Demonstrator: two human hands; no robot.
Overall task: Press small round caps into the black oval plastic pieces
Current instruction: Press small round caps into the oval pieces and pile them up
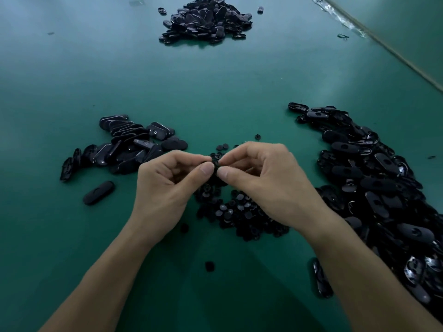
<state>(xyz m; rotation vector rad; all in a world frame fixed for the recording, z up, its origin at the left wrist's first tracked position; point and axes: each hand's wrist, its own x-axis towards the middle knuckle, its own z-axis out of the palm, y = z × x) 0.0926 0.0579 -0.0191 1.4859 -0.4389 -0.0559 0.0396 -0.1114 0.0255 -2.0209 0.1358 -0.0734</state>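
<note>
One small black cap (215, 167), mostly hidden.

A: Free room?
B: Bare green table mat (227, 92) beyond the heap of small round black plastic caps (242, 216).
A: Beside it?
B: Blocked: a left heap of black oval plastic pieces (124, 147), and a bigger right heap (374, 188), both near.

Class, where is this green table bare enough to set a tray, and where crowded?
Bare: the table band between the far pile and the near piles; also the near left corner. Crowded: right pile, left pile, and the caps heap under the left hand and right hand, pinching a piece.
</note>
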